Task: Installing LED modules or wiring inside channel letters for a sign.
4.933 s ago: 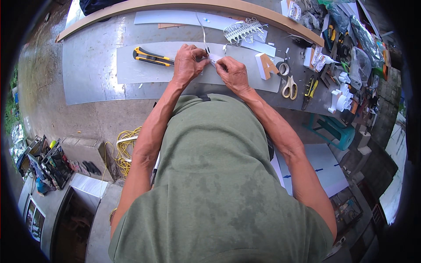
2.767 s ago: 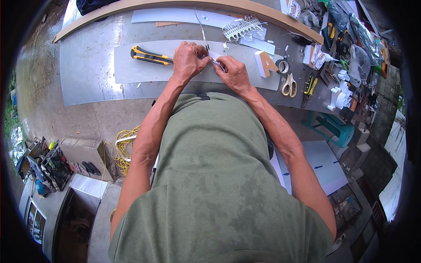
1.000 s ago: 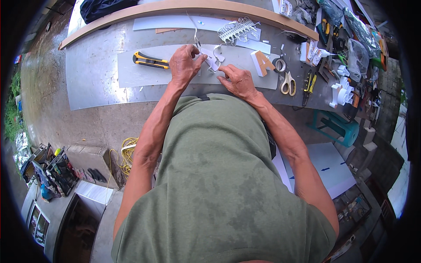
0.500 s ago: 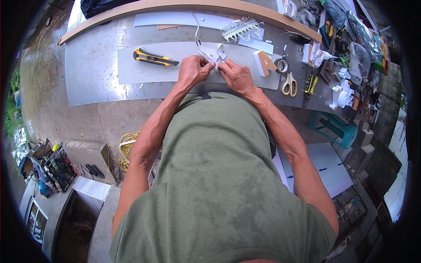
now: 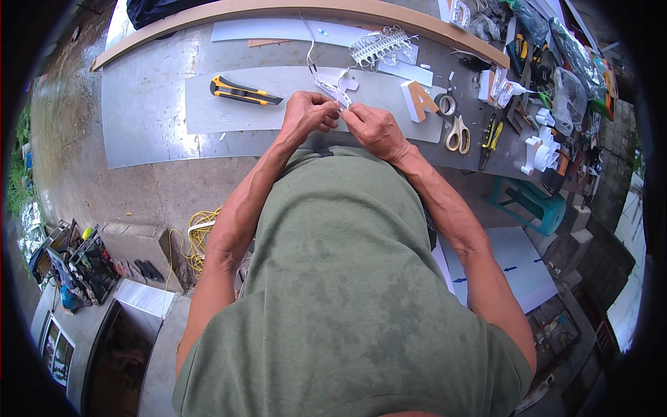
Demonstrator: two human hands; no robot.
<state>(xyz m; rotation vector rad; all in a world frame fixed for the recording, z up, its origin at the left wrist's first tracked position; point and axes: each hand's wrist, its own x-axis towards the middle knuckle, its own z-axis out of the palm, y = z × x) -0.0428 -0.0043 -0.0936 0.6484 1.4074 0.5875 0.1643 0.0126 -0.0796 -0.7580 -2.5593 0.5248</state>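
My left hand (image 5: pixel 310 114) and my right hand (image 5: pixel 375 128) meet over the near edge of a grey sheet, thumbs and fingers pinched together. Between their fingertips is a small white wired piece (image 5: pixel 336 89), partly covered by the fingers; its exact kind is too small to make out. A thin white wire (image 5: pixel 310 50) runs away from it toward the far side. To the left lies a yellow and black box cutter (image 5: pixel 244 91). On the right sit a white letter A with a brown face (image 5: pixel 418 101), a roll of tape (image 5: pixel 447 105) and cream-handled scissors (image 5: pixel 458 135).
Beyond my hands is a white string of LED modules (image 5: pixel 381 48) on pale strips. A long brown bar (image 5: pixel 299 8) borders the table's far side. Yellow-handled pliers (image 5: pixel 492 134), white letter pieces (image 5: pixel 541 153) and plastic bags crowd the right. A green stool (image 5: pixel 531 207) stands below.
My right hand has drawn slightly nearer and turned, and more of the white piece shows beyond the fingertips. My left hand stays almost in place, its fingers curled a little differently.
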